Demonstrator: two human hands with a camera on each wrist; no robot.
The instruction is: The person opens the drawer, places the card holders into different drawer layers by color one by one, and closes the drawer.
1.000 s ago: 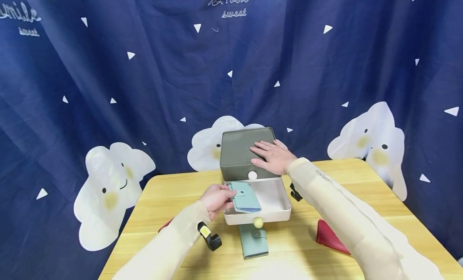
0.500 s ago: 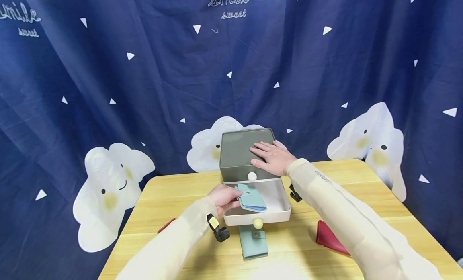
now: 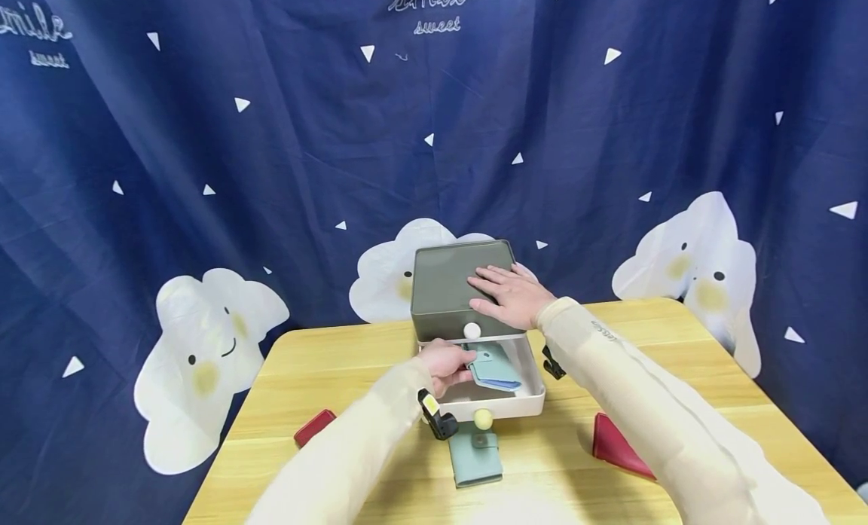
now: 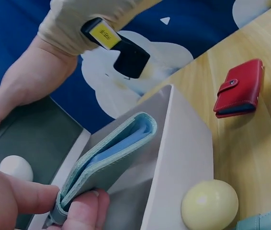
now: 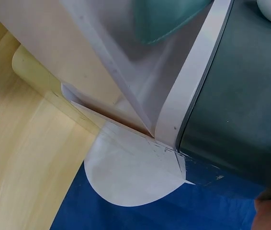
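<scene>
My left hand (image 3: 444, 363) reaches over the pulled-out white drawer (image 3: 518, 409) and pinches a mint card holder (image 3: 500, 367) by its strap end. In the left wrist view, thumb and fingers grip the card holder (image 4: 109, 170), whose blue inner sleeves show at the far edge; it is tilted inside the drawer's walls. My right hand (image 3: 515, 295) rests with fingers spread on the dark grey-green top of the drawer box (image 3: 444, 280). Only a bit of that hand (image 5: 269, 213) shows in the right wrist view.
Another mint card holder (image 3: 476, 461) lies in front of the drawer, below its yellow knob (image 3: 483, 419). A red card holder (image 3: 314, 427) lies on the wooden table (image 3: 332, 359) at left, a red wallet (image 3: 620, 446) at right. A blue curtain (image 3: 305, 133) hangs behind.
My left hand has moved right with the mint card holder, from the drawer's left side further in over it. More of the left red card holder shows. The right hand stays put.
</scene>
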